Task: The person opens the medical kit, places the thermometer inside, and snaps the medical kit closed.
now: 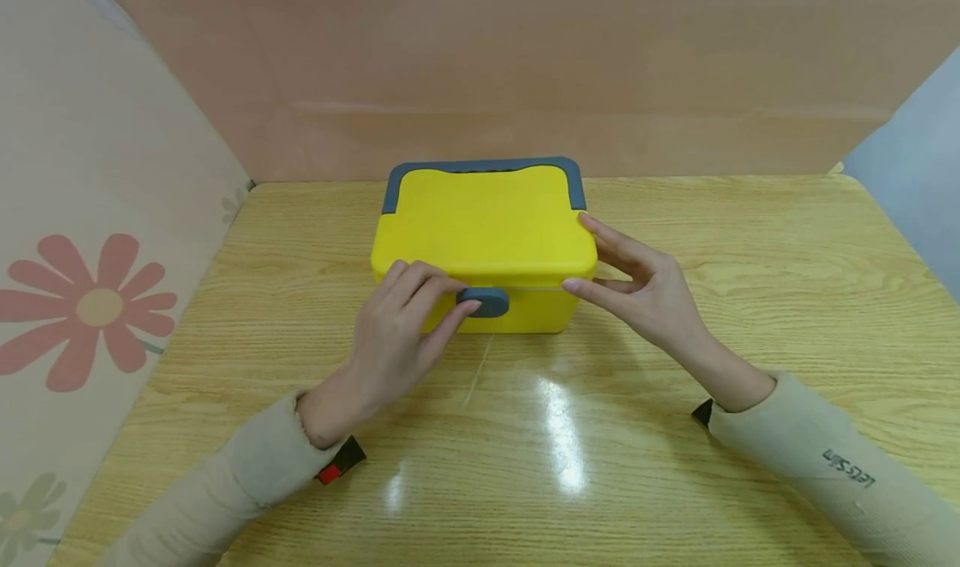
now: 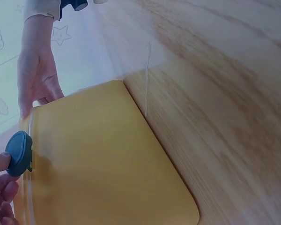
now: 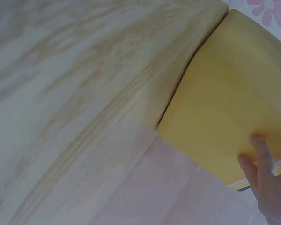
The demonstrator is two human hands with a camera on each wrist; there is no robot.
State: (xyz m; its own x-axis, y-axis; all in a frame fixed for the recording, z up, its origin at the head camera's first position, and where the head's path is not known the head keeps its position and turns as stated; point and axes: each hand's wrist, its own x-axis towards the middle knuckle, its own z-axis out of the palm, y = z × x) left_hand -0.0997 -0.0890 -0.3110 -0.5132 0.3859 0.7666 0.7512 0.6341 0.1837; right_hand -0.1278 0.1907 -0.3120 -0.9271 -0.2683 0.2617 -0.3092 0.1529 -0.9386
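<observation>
A yellow lidded box (image 1: 487,225) stands on the wooden table, with a blue-grey carry handle (image 1: 483,165) lying along the lid's far edge. On its front is an oval blue-grey latch (image 1: 486,303). My left hand (image 1: 396,325) pinches this latch between thumb and forefinger; the left wrist view shows the latch (image 2: 19,153) tilted out from the box front. At the box's right front corner, my right hand (image 1: 652,292) rests with fingers extended, the thumb at the lid seam. Two of its fingertips (image 3: 255,138) touch the box's side in the right wrist view. The box's inside is hidden.
The wooden table (image 1: 750,300) reaches back to a pinkish-brown wall (image 1: 525,67). A pale wall with printed flowers (image 1: 97,307) borders it on the left. A thin pale line (image 1: 478,373) marks the tabletop before the box.
</observation>
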